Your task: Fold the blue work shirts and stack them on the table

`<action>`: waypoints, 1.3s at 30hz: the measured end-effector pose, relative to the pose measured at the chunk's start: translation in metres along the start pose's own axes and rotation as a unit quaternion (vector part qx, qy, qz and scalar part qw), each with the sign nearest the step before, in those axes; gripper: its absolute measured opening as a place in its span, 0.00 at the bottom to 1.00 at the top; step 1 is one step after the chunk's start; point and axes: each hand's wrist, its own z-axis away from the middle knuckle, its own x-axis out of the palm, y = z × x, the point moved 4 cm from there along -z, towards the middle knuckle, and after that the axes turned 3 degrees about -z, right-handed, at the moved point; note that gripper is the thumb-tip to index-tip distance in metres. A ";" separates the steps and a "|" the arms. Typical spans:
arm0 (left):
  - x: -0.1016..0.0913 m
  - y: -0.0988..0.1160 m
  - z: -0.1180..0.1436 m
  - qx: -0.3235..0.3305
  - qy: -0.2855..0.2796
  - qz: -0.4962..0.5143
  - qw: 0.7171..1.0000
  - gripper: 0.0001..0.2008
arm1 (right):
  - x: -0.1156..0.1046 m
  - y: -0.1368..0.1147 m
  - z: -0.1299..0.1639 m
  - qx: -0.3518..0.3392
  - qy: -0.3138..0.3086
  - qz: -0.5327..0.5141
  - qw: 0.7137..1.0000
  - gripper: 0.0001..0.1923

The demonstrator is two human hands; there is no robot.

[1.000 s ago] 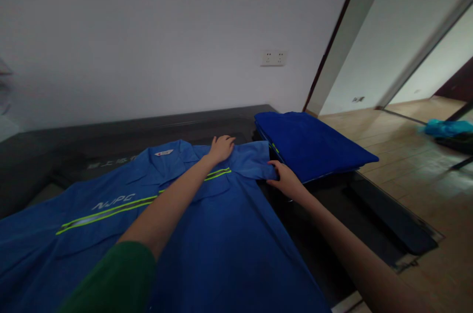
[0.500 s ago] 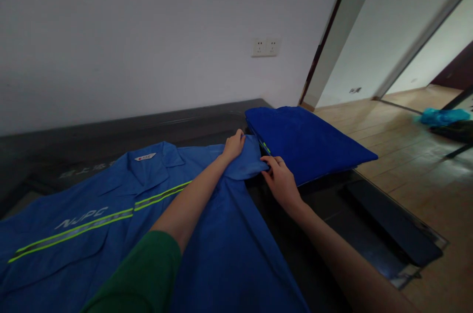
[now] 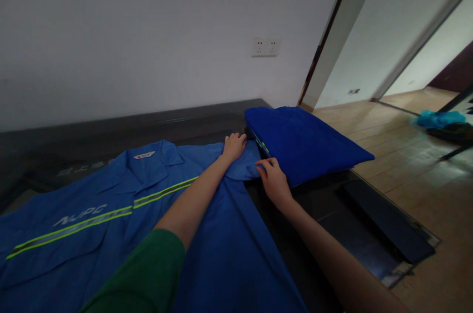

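Note:
A blue work jacket [image 3: 221, 234] lies spread out, with its collar, lettering and yellow-green striped reflective band showing. My left hand [image 3: 235, 147] rests on the upper edge of its short or folded sleeve, fingers laid over the cloth and slightly apart. At the sleeve's end, my right hand [image 3: 274, 180] pinches the hem between thumb and fingers. Just beyond both hands sits a folded darker blue garment [image 3: 303, 140], with a bit of yellow-green stripe visible at its left edge.
The jacket lies on a dark, glossy table [image 3: 207, 118] against a wall with a double socket [image 3: 266, 47]. A flat dark navy object [image 3: 388, 219] rests at the table's right side. Farther right, a bright blue bundle [image 3: 439, 119] is near the wooden floor [image 3: 369, 121].
My left hand has gone from gripping the sleeve's upper edge to lying flatter on it. My right hand has moved slightly left with the hem.

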 end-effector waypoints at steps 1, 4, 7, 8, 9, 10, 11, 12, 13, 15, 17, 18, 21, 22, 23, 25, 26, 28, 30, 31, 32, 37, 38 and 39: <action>0.000 0.000 0.000 -0.001 0.000 -0.002 1.000 0.11 | 0.000 -0.002 0.001 -0.003 0.000 0.011 1.000 0.11; -0.005 0.002 0.001 -0.003 0.015 -0.003 1.000 0.12 | 0.000 -0.010 0.001 -0.034 0.005 0.035 0.999 0.16; -0.016 0.008 0.004 -0.004 0.042 -0.007 0.999 0.13 | -0.001 -0.017 0.001 -0.064 0.007 0.099 0.993 0.21; -0.020 0.011 0.006 0.001 0.055 -0.008 0.998 0.13 | -0.002 -0.018 0.001 -0.065 -0.003 0.128 0.990 0.22; -0.025 0.013 0.008 0.009 0.067 -0.008 0.998 0.13 | -0.002 -0.019 0.002 -0.061 -0.017 0.157 0.986 0.22; -0.030 0.015 0.011 0.018 0.077 -0.005 0.997 0.13 | -0.002 -0.020 0.002 -0.054 -0.031 0.184 0.981 0.22; -0.035 0.017 0.015 0.027 0.082 -0.001 0.996 0.14 | -0.003 -0.020 0.002 -0.047 -0.044 0.208 0.976 0.21; -0.039 0.017 0.019 0.033 0.080 0.005 0.996 0.13 | -0.005 -0.021 0.003 -0.041 -0.051 0.227 0.972 0.21; -0.043 0.015 0.024 0.032 0.071 0.009 0.997 0.13 | -0.007 -0.022 0.004 -0.038 -0.050 0.243 0.968 0.20; -0.048 0.007 0.037 0.015 0.036 0.009 0.999 0.14 | -0.010 -0.028 0.005 -0.054 -0.028 0.256 0.965 0.19; -0.051 -0.005 0.052 -0.016 -0.013 -0.003 1.000 0.15 | -0.008 -0.035 0.008 -0.105 -0.013 0.244 0.964 0.18; -0.051 -0.011 0.060 -0.028 -0.037 -0.008 0.999 0.17 | -0.005 -0.039 0.011 -0.136 -0.017 0.232 0.963 0.18; -0.046 -0.023 0.078 -0.041 -0.095 -0.007 0.995 0.22 | 0.011 -0.040 0.018 -0.177 -0.070 0.214 0.958 0.19; -0.043 -0.025 0.081 -0.041 -0.108 -0.003 0.993 0.24 | 0.015 -0.037 0.020 -0.169 -0.090 0.218 0.957 0.21; -0.039 -0.026 0.083 -0.042 -0.119 0.001 0.992 0.25 | 0.018 -0.035 0.022 -0.157 -0.107 0.224 0.956 0.22; -0.032 -0.028 0.085 -0.046 -0.130 0.009 0.990 0.27 | 0.018 -0.031 0.025 -0.133 -0.131 0.236 0.954 0.24; -0.029 -0.027 0.085 -0.047 -0.131 0.011 0.990 0.27 | 0.017 -0.031 0.025 -0.126 -0.138 0.241 0.952 0.24; -0.026 -0.027 0.084 -0.045 -0.131 0.011 0.990 0.28 | 0.013 -0.031 0.026 -0.123 -0.142 0.253 0.949 0.24; -0.025 -0.026 0.084 -0.040 -0.129 0.012 0.991 0.28 | 0.009 -0.031 0.025 -0.128 -0.134 0.262 0.947 0.23; -0.025 -0.025 0.085 -0.038 -0.121 0.013 0.992 0.28 | 0.008 -0.030 0.024 -0.133 -0.123 0.259 0.949 0.23; -0.026 -0.025 0.086 -0.036 -0.109 0.015 0.993 0.28 | 0.008 -0.028 0.022 -0.138 -0.107 0.249 0.953 0.22; -0.028 -0.025 0.089 -0.025 -0.071 0.020 0.997 0.26 | 0.025 -0.016 -0.009 -0.159 -0.079 0.153 0.972 0.23; -0.028 -0.025 0.089 -0.021 -0.075 0.018 0.997 0.25 | 0.031 -0.014 -0.019 -0.154 -0.091 0.144 0.973 0.23; -0.027 -0.026 0.089 -0.019 -0.079 0.017 0.997 0.25 | 0.037 -0.013 -0.030 -0.143 -0.101 0.143 0.974 0.23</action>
